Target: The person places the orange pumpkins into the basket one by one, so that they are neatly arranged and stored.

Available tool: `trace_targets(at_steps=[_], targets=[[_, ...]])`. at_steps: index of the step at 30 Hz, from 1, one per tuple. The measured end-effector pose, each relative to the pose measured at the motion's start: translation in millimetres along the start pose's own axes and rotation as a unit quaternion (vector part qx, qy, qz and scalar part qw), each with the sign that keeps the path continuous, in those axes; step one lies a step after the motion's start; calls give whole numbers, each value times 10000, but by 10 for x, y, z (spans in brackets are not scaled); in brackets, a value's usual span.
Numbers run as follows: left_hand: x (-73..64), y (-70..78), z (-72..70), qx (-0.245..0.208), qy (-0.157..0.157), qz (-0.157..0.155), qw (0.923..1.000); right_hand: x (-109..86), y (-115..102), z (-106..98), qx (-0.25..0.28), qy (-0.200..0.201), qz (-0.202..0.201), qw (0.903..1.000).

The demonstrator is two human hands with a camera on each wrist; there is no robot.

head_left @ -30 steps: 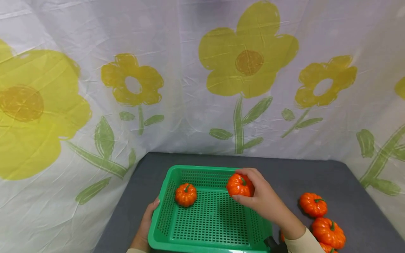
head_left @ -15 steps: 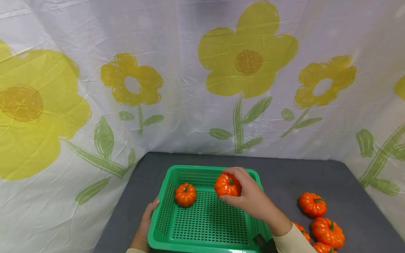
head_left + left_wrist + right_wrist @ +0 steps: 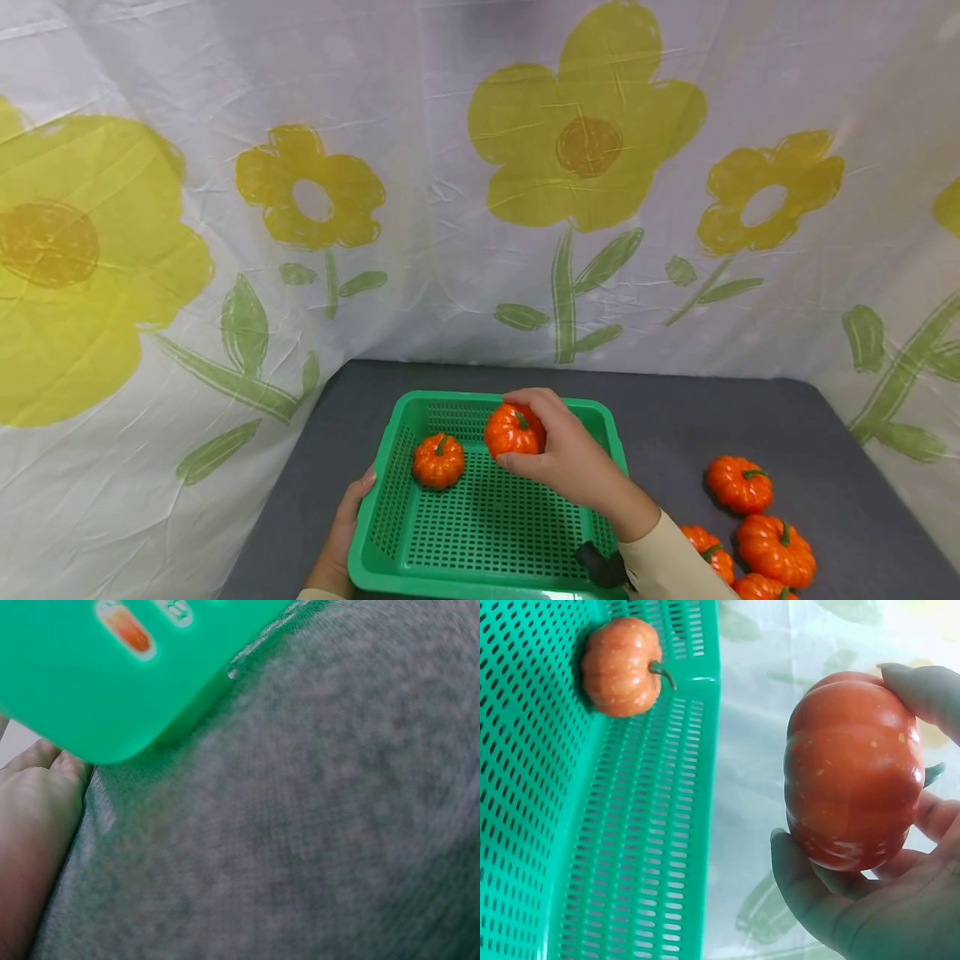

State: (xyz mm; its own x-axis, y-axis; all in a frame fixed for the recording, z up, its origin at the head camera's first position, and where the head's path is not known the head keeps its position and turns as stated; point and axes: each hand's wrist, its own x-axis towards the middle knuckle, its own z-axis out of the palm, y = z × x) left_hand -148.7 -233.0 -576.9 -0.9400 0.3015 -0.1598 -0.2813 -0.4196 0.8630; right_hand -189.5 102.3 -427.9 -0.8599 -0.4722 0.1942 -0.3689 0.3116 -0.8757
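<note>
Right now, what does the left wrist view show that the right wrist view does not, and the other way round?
Only the left wrist view shows the left hand, by a corner of the green basket, and the grey tabletop. Only the right wrist view shows the right hand holding a pumpkin, and a second pumpkin plainly inside the basket. Both share the basket and something orange; on the left it is just a patch through a slot.
</note>
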Motion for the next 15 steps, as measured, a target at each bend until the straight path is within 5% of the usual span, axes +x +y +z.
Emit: trace_targets(at_steps=[15], targets=[[10, 50, 2, -155, -192, 185, 9995, 191, 222, 197, 120, -46, 331, 9994]])
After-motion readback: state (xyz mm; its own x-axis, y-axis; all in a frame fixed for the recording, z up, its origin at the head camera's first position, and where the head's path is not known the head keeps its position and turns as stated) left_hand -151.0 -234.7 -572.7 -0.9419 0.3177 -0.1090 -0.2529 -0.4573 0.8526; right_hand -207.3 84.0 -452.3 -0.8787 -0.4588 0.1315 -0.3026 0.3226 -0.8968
